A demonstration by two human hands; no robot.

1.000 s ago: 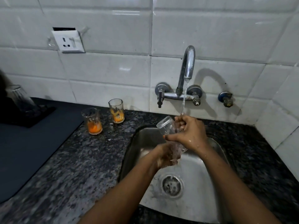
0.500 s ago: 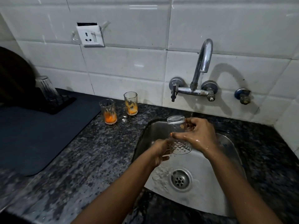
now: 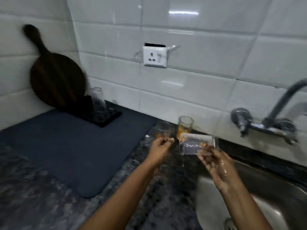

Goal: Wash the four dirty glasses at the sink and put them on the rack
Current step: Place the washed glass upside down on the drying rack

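Speckled granite counter (image 3: 41, 188), white tile wall (image 3: 207, 52), R hand (image 3: 214, 161) gripping rinsed glass (image 3: 196, 145) (sideways), L hand (image 3: 160, 146) loosely curled.

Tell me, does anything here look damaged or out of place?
Yes. The white wall socket sits askew, with a dark gap above its plate and a loose wire at its side. Two clear glasses with orange residue stand unwashed on the speckled granite counter.

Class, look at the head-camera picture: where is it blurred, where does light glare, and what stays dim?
Head view: motion blur smears the whole frame, worst on the left hand, right hand and the held glass; glare streaks the wall tile; the rack corner and cutting board sit in dim shadow; the wide lens bends the tile lines.
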